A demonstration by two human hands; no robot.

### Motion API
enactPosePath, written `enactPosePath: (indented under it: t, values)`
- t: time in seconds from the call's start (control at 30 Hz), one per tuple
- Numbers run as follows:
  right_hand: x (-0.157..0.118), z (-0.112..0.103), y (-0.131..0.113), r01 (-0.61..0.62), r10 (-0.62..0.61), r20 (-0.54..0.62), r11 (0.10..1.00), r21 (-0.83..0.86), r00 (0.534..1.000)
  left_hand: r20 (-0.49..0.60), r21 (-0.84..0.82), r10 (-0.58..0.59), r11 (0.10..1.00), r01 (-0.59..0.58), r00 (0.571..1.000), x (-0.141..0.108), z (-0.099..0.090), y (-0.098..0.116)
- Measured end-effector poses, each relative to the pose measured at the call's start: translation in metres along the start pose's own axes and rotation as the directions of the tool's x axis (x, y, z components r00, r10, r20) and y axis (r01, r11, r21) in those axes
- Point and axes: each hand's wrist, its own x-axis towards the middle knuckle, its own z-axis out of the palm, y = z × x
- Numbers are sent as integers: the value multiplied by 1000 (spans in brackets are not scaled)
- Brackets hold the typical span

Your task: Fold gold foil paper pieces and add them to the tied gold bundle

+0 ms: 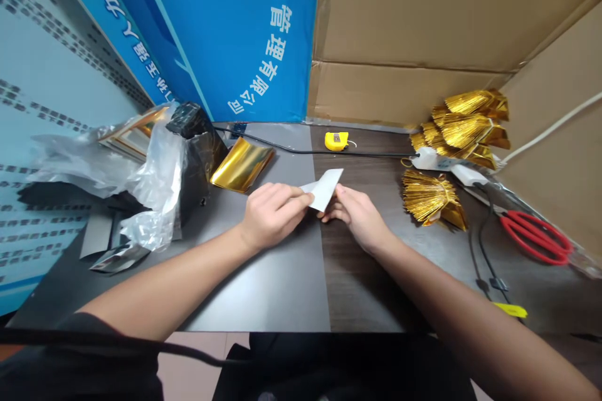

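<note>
A small folded sheet of paper [325, 188], white on the side I see, is held a little above the middle of the table. On its left end my left hand [277, 210] pinches it between thumb and fingers. My right hand [353, 210] grips the right part, with the thumb on top and fingers curled beneath. One flap of the sheet stands up at a slant between the hands. Left of it and farther back lies a stack of shiny gold foil sheets [242, 164]. The undersides of the fingers are hidden.
A yellow tape measure [336, 141] lies behind the hands, near a black cable [301, 151]. Fanned gold foil bundles [426, 197] and red-handled scissors [536, 237] are at right. Crumpled plastic wrapping [160, 169] is at left. Cardboard [414, 25] walls the back.
</note>
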Motion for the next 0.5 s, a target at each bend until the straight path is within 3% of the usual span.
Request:
enactPosePath:
  t: [0.07, 0.13, 0.3, 0.4, 0.5]
  values:
    - [-2, 3, -3, -88, 78, 73, 986, 140, 994, 24, 72, 132, 988, -134, 991, -1, -1, 3]
    - [-2, 3, -4, -134, 117, 93, 969, 210, 989, 50, 71, 155, 985, -158, 987, 0, 0, 5]
    - [-1, 2, 1, -47, 45, 31, 997, 54, 998, 151, 3, 182, 983, -185, 972, 1, 5, 6]
    - [1, -2, 2, 13, -12, 56, 1000, -21, 998, 190, -120, 151, 984, -130, 970, -2, 6, 8]
    - [1, -9, -1, 62, -50, 127, 994, -95, 991, 110, -230, -4, 973, 30, 994, -6, 7, 11]
